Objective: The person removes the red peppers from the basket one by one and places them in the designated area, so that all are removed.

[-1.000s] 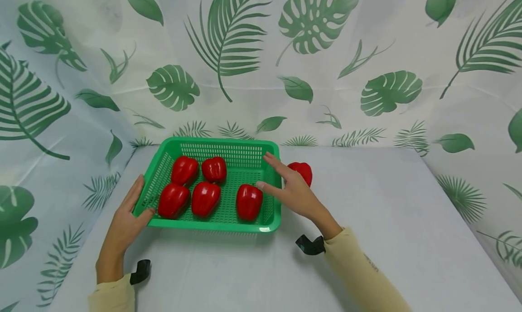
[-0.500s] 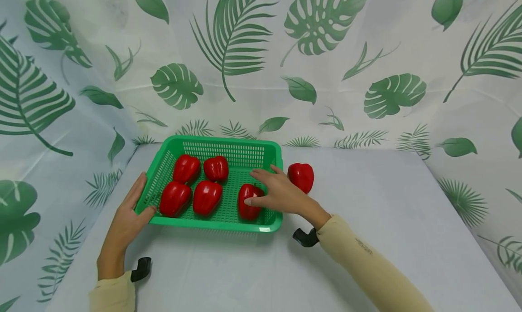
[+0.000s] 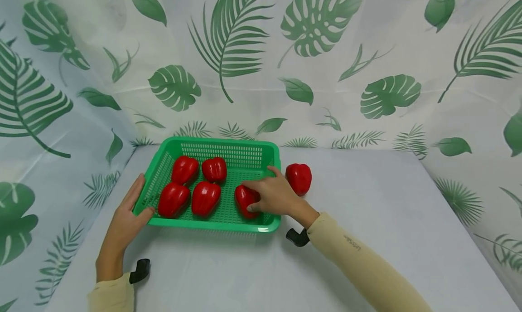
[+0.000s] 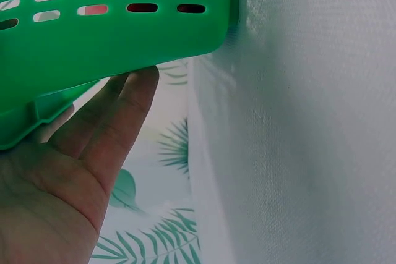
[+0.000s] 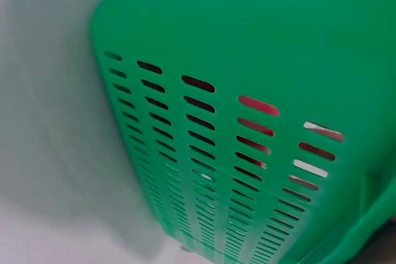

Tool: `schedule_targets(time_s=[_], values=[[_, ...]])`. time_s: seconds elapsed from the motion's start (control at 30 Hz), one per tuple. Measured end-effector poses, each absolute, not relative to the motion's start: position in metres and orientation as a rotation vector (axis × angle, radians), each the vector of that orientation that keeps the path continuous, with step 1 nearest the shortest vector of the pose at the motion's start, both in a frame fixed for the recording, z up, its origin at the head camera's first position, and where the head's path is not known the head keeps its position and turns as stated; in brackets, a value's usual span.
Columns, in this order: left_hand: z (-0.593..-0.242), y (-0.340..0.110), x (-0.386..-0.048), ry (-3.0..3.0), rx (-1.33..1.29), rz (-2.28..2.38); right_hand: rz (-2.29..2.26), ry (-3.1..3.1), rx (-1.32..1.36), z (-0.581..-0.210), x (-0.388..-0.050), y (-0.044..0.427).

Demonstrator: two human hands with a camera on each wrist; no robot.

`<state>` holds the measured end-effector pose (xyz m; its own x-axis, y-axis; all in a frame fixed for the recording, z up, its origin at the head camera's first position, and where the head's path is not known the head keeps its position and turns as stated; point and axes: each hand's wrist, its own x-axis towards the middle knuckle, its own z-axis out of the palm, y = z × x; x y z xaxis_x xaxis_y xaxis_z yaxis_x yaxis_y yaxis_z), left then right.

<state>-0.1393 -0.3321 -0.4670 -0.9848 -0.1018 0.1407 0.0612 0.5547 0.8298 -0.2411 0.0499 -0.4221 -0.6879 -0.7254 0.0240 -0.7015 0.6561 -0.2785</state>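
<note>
My right hand [image 3: 277, 195] reaches over the right side of the green plastic basket [image 3: 228, 226] and grips a red bell pepper [image 3: 244, 202], with the thumb in front and fingers over its top. In the right wrist view the basket's slotted wall [image 5: 247, 41] hides nearly the whole hand. My left hand [image 3: 127, 219] holds the basket's near left corner, thumb over the rim. The left wrist view shows its fingers [image 4: 117, 134] stretched against the outer wall. Several more red bell peppers lie in the basket's left half, among them one at the front [image 3: 205, 198].
Another red bell pepper [image 3: 299, 179] lies on the white tabletop [image 3: 367, 198], just right of the basket. Leaf-printed cloth [image 3: 253, 103] hangs at the back and both sides. A black mount [image 3: 297, 237] sticks out at the right wrist.
My right hand has come from the basket's right rim to the nearest pepper inside, and its fingers have closed round it, shifting it slightly left. My left hand keeps its place.
</note>
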Motion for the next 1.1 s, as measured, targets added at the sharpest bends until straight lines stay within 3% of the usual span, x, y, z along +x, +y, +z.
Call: schedule_targets(time_s=[0.73, 1.1], values=[[-0.4706, -0.3319, -0.1382, -2.625, 0.056, -1.425, -0.621, 2.789, -1.138, -0.4252, -0.2403, 0.0509], [-0.4683, -0.3305, -0.1369, -2.607, 0.020, -1.409, -0.405, 2.710, -1.216, -0.4185, -0.2405, 0.0419]])
